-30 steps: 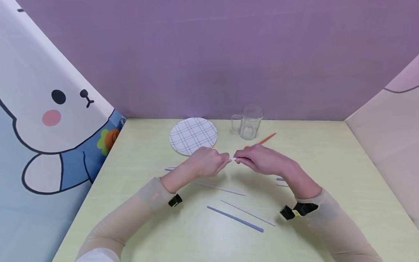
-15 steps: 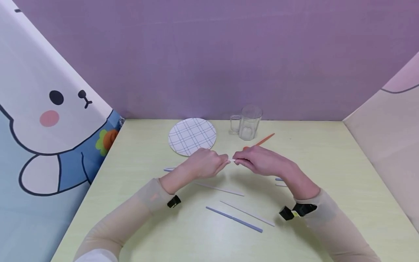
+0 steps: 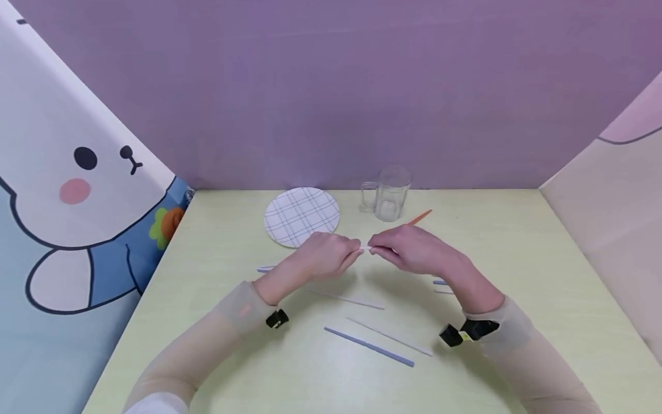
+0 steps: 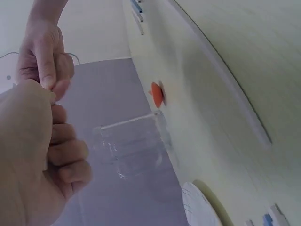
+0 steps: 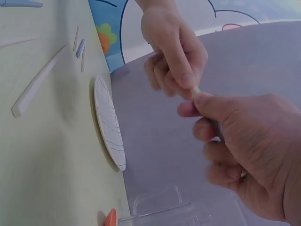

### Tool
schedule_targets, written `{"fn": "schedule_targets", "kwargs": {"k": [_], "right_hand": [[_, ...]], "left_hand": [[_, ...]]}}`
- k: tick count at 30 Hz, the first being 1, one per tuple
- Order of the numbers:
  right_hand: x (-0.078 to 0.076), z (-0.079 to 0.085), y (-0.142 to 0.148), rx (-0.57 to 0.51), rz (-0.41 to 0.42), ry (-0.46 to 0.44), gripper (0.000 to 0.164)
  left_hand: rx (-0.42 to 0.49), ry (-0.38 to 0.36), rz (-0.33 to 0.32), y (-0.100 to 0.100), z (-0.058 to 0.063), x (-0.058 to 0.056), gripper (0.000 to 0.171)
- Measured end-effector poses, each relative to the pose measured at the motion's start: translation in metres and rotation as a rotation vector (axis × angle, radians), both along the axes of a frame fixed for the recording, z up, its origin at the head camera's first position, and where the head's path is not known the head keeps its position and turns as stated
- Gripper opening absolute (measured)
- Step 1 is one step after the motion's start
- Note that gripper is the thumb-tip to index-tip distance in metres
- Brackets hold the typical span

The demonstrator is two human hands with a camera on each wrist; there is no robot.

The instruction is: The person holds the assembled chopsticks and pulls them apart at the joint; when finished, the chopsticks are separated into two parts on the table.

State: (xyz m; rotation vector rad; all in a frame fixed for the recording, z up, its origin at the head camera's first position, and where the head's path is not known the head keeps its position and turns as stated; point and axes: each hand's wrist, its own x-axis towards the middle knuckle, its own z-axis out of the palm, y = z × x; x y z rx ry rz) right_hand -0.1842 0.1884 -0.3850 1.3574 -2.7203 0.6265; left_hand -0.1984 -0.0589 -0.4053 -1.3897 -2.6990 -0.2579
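Pinching a slim white piece from opposite sides, left hand and right hand hold fingers curled above the bench, well inside its side edges. A checked plate lies near the far edge.

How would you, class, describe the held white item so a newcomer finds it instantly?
Over the light-coloured table, the left hand and right hand nearly meet. The white item bridges the gap between them. Unlike the pale sticks lying below, it is held up.
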Motion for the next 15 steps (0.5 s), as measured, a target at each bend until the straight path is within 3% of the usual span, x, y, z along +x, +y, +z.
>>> {"fn": "schedule_targets", "kwargs": {"k": [4,7,9,11,15], "right_hand": [[-0.0003,0.0027,-0.0047,0.038,-0.051,0.063,0.022],[-0.0002,0.0039,-0.0081,0.07,-0.088,0.043,0.025],[-0.0003,0.004,-0.0094,0.094,-0.099,0.023,0.026],[-0.0008,0.0038,-0.0093,0.108,-0.098,-0.001,0.027],[-0.0013,0.0039,-0.0075,0.101,-0.059,-0.044,0.027]], "left_hand": [[0.027,-0.067,0.049,0.0041,0.003,0.0011,0.034],[0.03,-0.15,0.075,0.0064,0.0071,0.0017,0.035],[0.012,-0.167,0.077,0.0058,0.0093,0.0012,0.037],[-0.006,-0.14,0.067,0.004,0.0095,-0.0002,0.038],[-0.022,-0.01,0.026,-0.0001,0.0077,-0.0013,0.036]]}}
